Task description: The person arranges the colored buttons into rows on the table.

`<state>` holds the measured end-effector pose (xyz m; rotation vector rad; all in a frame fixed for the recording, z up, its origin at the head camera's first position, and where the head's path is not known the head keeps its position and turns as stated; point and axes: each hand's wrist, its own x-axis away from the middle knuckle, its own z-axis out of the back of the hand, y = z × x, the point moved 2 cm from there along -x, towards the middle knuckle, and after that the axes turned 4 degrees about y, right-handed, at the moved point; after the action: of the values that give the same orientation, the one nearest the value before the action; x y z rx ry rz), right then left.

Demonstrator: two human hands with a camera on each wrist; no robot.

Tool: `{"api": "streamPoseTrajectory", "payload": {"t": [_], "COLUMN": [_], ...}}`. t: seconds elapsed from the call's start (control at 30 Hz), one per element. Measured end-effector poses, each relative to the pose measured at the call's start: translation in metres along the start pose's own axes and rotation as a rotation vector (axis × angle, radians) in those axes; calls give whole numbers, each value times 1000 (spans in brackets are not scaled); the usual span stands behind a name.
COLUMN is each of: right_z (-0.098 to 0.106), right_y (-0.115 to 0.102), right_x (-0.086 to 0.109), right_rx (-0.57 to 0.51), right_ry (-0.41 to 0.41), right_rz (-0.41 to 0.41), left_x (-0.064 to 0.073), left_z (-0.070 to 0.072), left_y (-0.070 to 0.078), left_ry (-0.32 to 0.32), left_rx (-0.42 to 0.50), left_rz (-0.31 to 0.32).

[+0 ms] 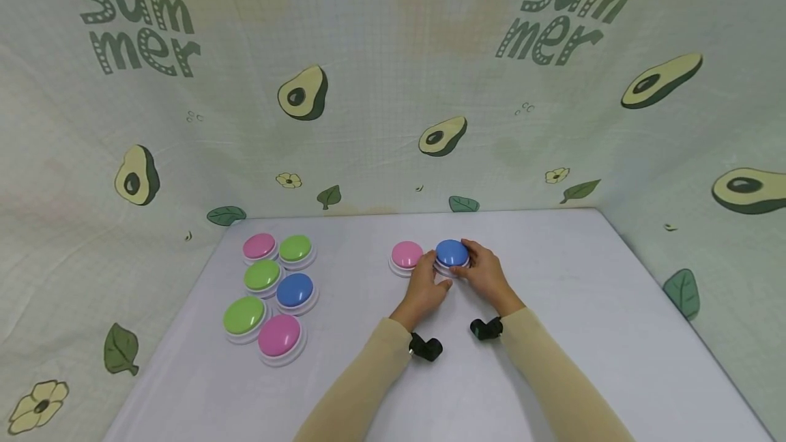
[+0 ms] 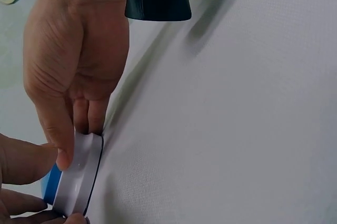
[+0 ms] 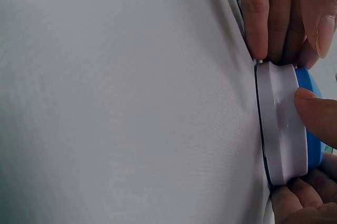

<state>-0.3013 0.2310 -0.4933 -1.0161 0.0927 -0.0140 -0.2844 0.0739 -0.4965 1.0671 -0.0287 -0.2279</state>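
A blue push button [image 1: 452,252] with a white round base stands toward the back of the white table. My right hand [image 1: 484,271] grips it from the right, thumb on the near side and fingers around the far side. In the right wrist view that thumb [image 3: 316,109] lies against the white base [image 3: 284,124]. My left hand [image 1: 426,292] is at the button's left, fingertips touching its base and thumb held apart from it. Just left of these fingers sits a pink push button [image 1: 407,254], partly hidden by them.
On the table's left side stands a group of several push buttons, among them a blue one [image 1: 295,290], a green one [image 1: 243,315] and a pink one [image 1: 280,335]. A printed cloth [image 1: 368,33] hangs behind the white table [image 1: 552,258].
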Motion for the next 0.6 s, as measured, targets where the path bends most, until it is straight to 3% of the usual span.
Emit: {"api": "streamPoseTrajectory", "payload": {"t": [0.3,0.6], "right_z": [0,-3], "right_y": [1,2], "right_x": [0,2], "right_rx": [-7,19], "right_ry": [-1,24], "right_rz": [-7,-21], "left_x": [1,4], "left_z": [2,4], "left_y": [1,-1], "left_ry": [-11,-30], "left_rx": [-48,-21], "left_rz": [-9,7]}}
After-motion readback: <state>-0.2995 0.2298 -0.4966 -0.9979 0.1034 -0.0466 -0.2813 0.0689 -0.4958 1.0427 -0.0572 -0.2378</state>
